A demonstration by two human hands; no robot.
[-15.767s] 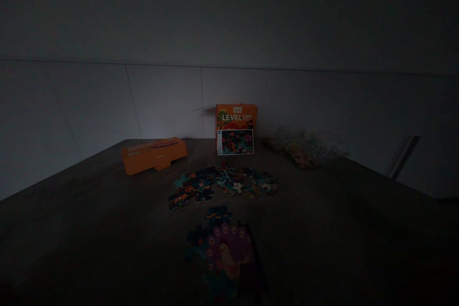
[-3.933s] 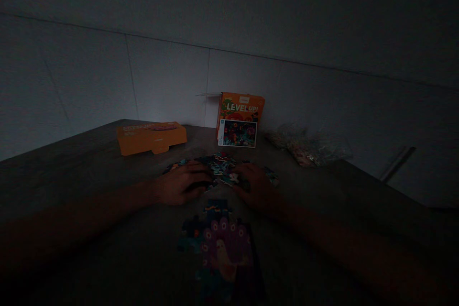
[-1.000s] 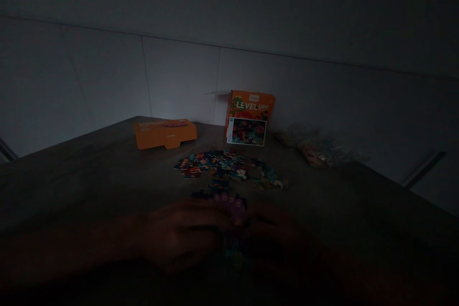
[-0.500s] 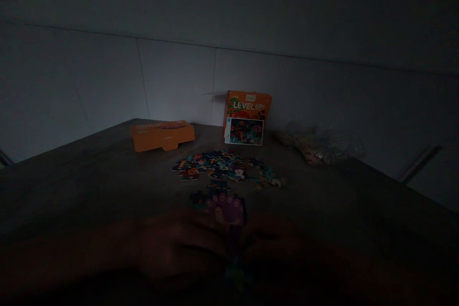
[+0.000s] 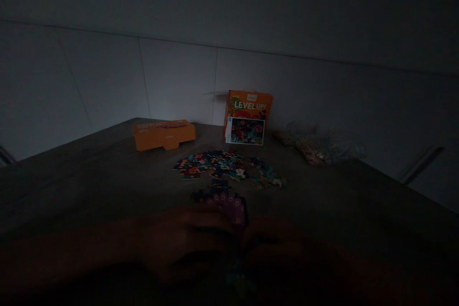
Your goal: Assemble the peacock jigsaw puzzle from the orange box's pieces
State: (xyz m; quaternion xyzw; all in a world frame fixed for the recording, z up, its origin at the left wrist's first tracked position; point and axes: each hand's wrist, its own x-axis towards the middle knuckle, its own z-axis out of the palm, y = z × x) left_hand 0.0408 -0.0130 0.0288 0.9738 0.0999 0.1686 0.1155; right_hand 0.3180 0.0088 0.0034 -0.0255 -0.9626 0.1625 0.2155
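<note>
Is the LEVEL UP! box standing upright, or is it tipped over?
Upright: the box stands on the table, its lettering right way up.

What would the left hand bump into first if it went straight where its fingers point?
Probably the right hand, which faces the left hand at the purple puzzle part; it's too dark to be sure of the depth.

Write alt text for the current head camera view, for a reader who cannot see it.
A person's left hand and right hand are at a partly assembled jigsaw puzzle with a purple peacock-like fan, in dim light. Beyond lie loose puzzle pieces, an orange carton and a clear plastic bag; a picture card stands in front of an orange LEVEL UP! box.
</note>
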